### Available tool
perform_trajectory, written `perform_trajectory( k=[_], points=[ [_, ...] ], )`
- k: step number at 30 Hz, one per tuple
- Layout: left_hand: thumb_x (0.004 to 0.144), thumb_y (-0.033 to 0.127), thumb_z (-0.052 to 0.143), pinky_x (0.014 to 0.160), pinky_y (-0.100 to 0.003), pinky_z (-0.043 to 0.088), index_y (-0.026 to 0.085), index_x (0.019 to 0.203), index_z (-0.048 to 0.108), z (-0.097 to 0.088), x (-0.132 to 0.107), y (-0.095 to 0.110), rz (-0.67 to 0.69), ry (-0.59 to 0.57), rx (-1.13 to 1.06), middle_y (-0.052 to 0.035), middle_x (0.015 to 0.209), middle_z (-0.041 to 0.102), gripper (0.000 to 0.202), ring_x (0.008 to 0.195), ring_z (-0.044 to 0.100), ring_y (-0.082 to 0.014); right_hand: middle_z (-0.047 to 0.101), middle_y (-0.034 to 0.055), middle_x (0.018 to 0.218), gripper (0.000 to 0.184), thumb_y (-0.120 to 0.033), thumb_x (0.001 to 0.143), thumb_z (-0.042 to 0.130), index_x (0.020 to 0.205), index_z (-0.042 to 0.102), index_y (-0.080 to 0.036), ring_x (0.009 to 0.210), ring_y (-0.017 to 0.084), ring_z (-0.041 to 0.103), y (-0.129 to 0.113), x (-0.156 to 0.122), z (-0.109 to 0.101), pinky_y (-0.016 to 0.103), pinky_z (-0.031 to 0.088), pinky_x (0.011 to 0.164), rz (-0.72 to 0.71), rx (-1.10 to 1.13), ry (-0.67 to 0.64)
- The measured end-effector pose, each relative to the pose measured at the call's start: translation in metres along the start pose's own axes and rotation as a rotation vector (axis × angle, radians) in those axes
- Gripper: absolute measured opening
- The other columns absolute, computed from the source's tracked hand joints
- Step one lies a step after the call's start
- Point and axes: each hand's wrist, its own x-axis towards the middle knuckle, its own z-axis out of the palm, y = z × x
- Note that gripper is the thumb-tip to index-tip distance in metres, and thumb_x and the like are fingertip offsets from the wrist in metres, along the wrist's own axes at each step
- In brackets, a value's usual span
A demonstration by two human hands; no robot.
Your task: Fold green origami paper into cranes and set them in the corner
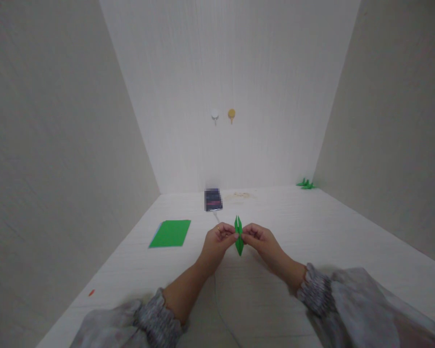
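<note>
Between my two hands is a folded piece of green paper, long and narrow, with a split pair of points at its top and one point at the bottom. My left hand pinches its left side between thumb and fingers; a ring shows on one finger. My right hand pinches the right side in the same way. The paper is upright above the white table, and the fingertips hide part of its middle.
A stack of square green paper sheets lies on the left. A phone with a cable is at the back, near the wall. Several small folded green paper figures sit in the far right corner. A small orange piece lies far left.
</note>
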Motion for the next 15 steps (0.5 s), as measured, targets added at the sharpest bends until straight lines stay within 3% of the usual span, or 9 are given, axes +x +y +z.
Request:
perform_trajectory(
  k=[7, 15],
  points=[
    [0.057, 0.020, 0.069, 0.056, -0.020, 0.038, 0.014, 0.072, 0.051, 0.0004, 0.0017, -0.0007, 0.015, 0.018, -0.002, 0.0037, 0.060, 0.051, 0.024, 0.056, 0.048, -0.0068, 0.048, -0.0050, 0.053, 0.015, -0.027, 0.063, 0.061, 0.058, 0.051, -0.018, 0.049, 0.009, 0.044, -0.0021, 0.0000, 0.0019, 0.023, 0.035, 0.050, 0.003, -0.031, 0.052],
    [0.060, 0.021, 0.067, 0.058, -0.021, 0.041, 0.013, 0.072, 0.049, 0.0021, 0.0006, 0.0017, -0.085, -0.028, -0.131, 0.0031, 0.060, 0.055, 0.024, 0.055, 0.052, -0.0070, 0.046, -0.0055, 0.052, 0.014, -0.024, 0.063, 0.059, 0.056, 0.048, -0.018, 0.050, 0.010, 0.043, 0.0006, -0.0003, 0.0016, 0.023, 0.035, 0.051, 0.002, -0.031, 0.051]
  ],
)
